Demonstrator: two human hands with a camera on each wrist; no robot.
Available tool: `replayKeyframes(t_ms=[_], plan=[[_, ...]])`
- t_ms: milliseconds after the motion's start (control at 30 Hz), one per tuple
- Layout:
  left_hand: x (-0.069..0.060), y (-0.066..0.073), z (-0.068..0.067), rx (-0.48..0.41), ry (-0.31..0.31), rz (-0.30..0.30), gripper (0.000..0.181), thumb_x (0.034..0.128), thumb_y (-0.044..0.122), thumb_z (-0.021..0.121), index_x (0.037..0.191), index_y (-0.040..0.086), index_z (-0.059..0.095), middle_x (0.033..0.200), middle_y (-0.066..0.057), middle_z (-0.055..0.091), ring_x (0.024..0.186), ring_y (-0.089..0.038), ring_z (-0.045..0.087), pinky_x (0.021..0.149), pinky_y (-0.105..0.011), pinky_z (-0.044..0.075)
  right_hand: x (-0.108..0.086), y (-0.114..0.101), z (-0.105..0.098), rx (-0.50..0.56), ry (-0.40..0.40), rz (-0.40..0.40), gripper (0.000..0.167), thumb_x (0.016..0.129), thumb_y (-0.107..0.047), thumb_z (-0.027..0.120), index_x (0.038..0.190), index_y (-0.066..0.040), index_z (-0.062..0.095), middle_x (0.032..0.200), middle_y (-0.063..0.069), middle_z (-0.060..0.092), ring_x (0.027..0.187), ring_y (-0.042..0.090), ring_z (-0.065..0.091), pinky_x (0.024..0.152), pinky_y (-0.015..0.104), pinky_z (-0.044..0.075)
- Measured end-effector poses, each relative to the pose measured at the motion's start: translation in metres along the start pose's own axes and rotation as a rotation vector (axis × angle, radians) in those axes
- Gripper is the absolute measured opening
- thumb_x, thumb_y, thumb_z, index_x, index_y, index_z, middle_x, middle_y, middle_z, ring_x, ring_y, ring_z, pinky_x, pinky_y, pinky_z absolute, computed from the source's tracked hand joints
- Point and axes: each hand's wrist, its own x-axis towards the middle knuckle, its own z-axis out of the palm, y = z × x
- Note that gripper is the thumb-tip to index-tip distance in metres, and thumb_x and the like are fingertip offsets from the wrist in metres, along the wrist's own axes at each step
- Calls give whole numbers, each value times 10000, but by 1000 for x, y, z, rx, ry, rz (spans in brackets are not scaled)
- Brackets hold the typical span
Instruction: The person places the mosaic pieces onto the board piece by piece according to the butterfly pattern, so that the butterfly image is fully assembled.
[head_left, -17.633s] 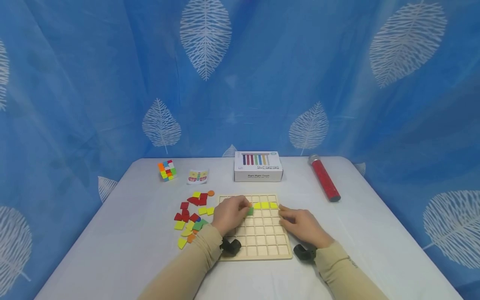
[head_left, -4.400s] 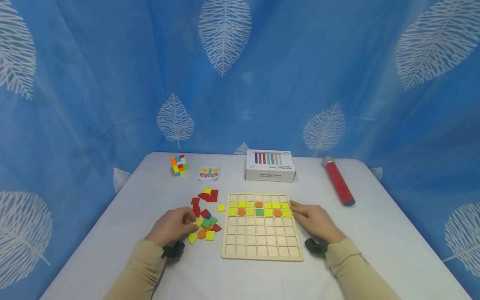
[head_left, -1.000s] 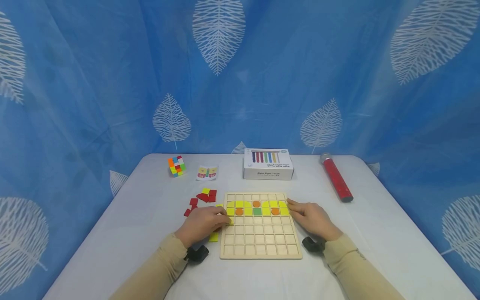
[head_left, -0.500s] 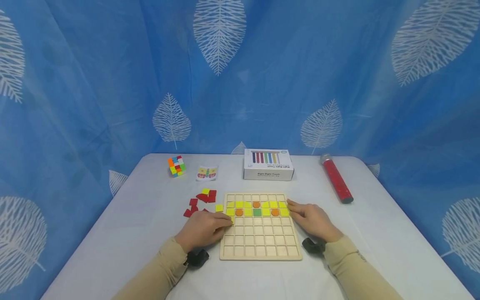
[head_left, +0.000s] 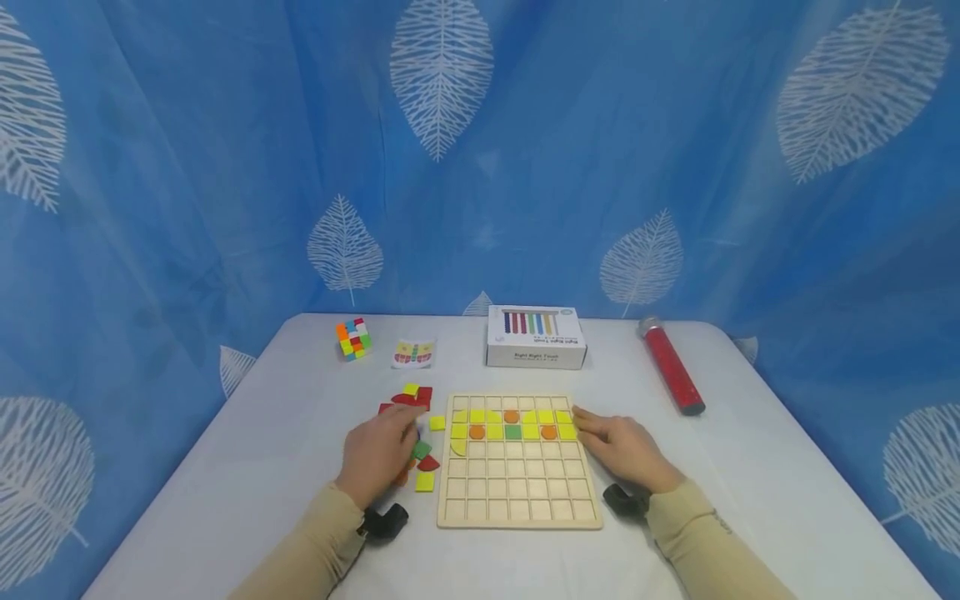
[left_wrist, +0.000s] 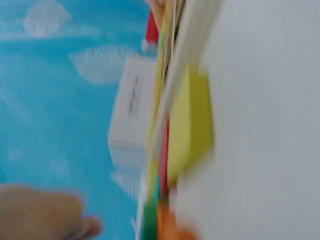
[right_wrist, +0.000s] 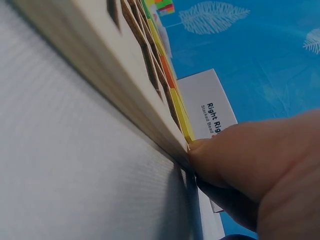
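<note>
My left hand (head_left: 377, 454) hovers over the loose tiles left of the wooden grid board (head_left: 517, 510), partly hiding them. Nothing shows in its fingers; the left wrist view has this hand blurred. On the board, yellow tiles, orange discs and a green square tile (head_left: 513, 432) fill cells in two rows. A yellow quarter-round tile (head_left: 458, 447) sits below them in the leftmost column. My right hand (head_left: 628, 450) rests its extended fingers against the board's right edge. In the right wrist view the thumb (right_wrist: 215, 155) presses that edge beside a yellow tile.
Beside the left hand lie a red tile (head_left: 428, 463), a green tile (head_left: 422, 450) and yellow square tiles (head_left: 425, 482). Behind stand a puzzle cube (head_left: 353, 339), a pattern card (head_left: 413, 354) and a white box (head_left: 536, 337). A red microphone (head_left: 671, 367) lies far right.
The left hand has let go of the yellow quarter-round tile in the third row's leftmost cell and moved left over the loose tiles. The right hand stays at the board's edge.
</note>
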Motion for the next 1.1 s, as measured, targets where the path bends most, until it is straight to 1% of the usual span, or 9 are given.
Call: replayKeyframes(t_ms=[100,200,433,533,667,767,867,1000,1100], plan=[[3,-14,-6,-77,58,-207,368,961,191,722,1326,150,694,1239,-78,722,1070,-289,708,873,-481,591,0,1,2,2,6,-6,482,1016,-339,637,1463,-171,575,1550,-29,505,1447,344,461,1153,576,376],[5,-27,-9,-131,27,-268,369,966,202,720,1329,137,690,1245,-96,704,1122,-317,685,906,-509,576,0,1,2,-1,11,-12,483,1013,-333,639,1462,-164,579,1549,-16,512,1444,356,464,1151,585,374],[18,-37,1,-99,-137,-103,555,1020,315,619,1546,196,487,1572,-50,502,1388,-299,543,1055,-519,501,1,2,2,-4,11,-6,476,1015,-341,634,1459,-175,582,1548,-31,510,1450,352,456,1158,581,366],[27,-39,6,-48,-200,-50,598,1039,337,547,1603,229,379,1602,-19,462,1347,-271,574,1037,-469,519,1,2,2,4,5,7,486,1012,-349,634,1464,-179,577,1552,-33,505,1456,354,448,1158,588,361],[32,-40,6,10,-254,-54,609,1032,346,525,1608,237,362,1147,-64,742,858,-198,645,736,-351,516,1,4,2,2,-1,18,499,1013,-365,630,1475,-186,568,1557,-39,504,1458,359,447,1156,597,361],[32,-39,4,42,-241,-86,627,1015,343,552,1603,219,375,663,-33,585,562,-183,485,562,-305,382,1,5,2,3,4,18,496,1014,-366,627,1472,-186,572,1554,-40,509,1457,359,449,1156,595,363],[29,-41,3,54,-174,-119,616,999,315,598,1578,188,428,566,-11,506,486,-189,436,510,-293,345,0,5,3,18,3,11,489,1012,-365,631,1462,-181,581,1548,-35,512,1456,358,446,1154,588,367],[28,-50,5,12,-45,-142,529,1004,281,647,1505,153,539,963,-67,768,743,-246,684,642,-358,540,0,4,3,18,4,0,483,1013,-359,630,1457,-174,584,1542,-33,516,1448,363,454,1149,590,372],[29,-57,7,-28,-58,-137,492,1013,299,656,1480,168,572,1395,-77,663,1167,-314,687,897,-481,572,0,2,2,13,6,-2,483,1015,-354,629,1460,-174,581,1543,-34,516,1444,367,459,1147,594,373]])
